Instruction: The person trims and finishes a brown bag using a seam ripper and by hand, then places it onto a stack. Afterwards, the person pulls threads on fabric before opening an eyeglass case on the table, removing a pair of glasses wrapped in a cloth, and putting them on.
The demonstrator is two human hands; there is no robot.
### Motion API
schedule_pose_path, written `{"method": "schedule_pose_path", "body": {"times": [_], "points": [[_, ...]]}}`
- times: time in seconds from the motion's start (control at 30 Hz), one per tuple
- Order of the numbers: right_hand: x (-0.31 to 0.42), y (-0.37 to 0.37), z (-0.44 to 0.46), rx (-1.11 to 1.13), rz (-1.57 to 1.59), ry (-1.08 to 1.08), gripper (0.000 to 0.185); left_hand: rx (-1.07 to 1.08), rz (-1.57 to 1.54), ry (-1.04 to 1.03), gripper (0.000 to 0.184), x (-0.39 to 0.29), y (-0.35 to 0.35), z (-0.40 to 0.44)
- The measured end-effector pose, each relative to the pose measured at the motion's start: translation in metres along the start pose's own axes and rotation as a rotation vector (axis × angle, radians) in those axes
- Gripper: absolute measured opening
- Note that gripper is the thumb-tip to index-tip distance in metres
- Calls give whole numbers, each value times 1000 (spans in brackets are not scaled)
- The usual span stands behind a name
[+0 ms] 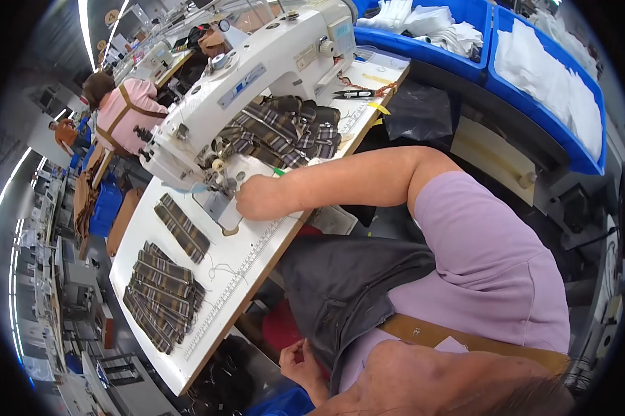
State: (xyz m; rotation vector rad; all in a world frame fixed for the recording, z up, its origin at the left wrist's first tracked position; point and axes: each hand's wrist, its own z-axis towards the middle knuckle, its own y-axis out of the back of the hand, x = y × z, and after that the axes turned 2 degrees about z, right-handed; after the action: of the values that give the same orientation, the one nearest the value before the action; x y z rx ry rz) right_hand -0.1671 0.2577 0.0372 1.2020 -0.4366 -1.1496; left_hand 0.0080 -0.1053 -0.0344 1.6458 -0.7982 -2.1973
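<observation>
My right hand (265, 197) is closed beside the needle area of a white sewing machine (250, 76). Its fingertips are hidden, so whatever they grip cannot be made out. Low down, beside the dark apron (340, 291), my left hand (304, 366) hangs with loosely bent fingers slightly apart, holding nothing visible. One plaid fabric strip (182, 227) lies on the white table left of the needle. Closer to the table's left end is a fanned stack of plaid pieces (161, 295). More plaid pieces (284, 132) are heaped under the machine arm.
A ruler tape (236, 277) runs along the table's front edge. Thread snips (354, 93) lie by the machine's pillar. Blue bins (489, 52) of white fabric stand at the upper right. Another person in a pink top (128, 111) sits at the upper left.
</observation>
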Motion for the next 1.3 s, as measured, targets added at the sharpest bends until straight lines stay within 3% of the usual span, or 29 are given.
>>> {"method": "schedule_pose_path", "body": {"times": [0.13,0.47,0.57,0.67,0.77,0.83,0.93,1.03,1.27,1.3], "points": [[11,-3,-13,-266,18,-36,13,-22,-74,-16,10,-9,-7,8],[11,-29,-2,-212,253,-86,7,146,119,-96,9,-27,-15,44],[9,14,6,86,200,-17,5,175,179,-172,11,-39,-17,61],[7,29,13,71,188,81,6,166,254,-183,12,-29,-22,76],[11,16,29,136,64,172,8,75,266,-355,12,-42,-35,87],[7,21,28,169,16,230,8,138,232,-337,12,-51,-37,96],[-3,22,21,143,61,272,9,194,225,-316,13,-65,-40,105],[-12,13,7,-82,74,293,8,232,233,-302,13,-81,-48,113],[-6,-25,19,-54,200,106,9,225,201,-246,15,-95,-65,127],[-5,-32,19,-71,247,89,8,299,296,-293,15,-106,-63,130]]}}
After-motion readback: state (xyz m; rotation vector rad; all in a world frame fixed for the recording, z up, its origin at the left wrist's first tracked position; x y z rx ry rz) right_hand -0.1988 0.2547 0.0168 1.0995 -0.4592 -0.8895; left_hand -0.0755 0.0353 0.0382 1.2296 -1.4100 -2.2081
